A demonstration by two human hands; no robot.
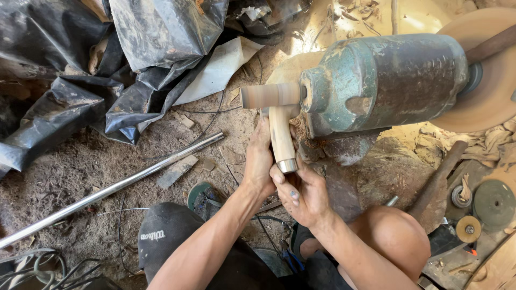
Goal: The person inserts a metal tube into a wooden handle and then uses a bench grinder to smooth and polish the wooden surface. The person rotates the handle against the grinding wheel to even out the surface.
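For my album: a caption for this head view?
Both hands, left and right, press a wooden handle against a motor's spinning drum.

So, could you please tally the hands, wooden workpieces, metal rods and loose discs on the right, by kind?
Hands: 2, left hand and right hand, both on the workpiece
Wooden workpiece held against the green grinder's sanding drum: 1
Long metal rod: 1
Loose discs at right: 3, green disc, small tan disc, small grey disc
Total: 7

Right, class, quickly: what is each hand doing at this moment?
Left hand: closed on the wooden handle, pressing it to the sanding drum.
Right hand: gripping the same handle at its metal-capped end.
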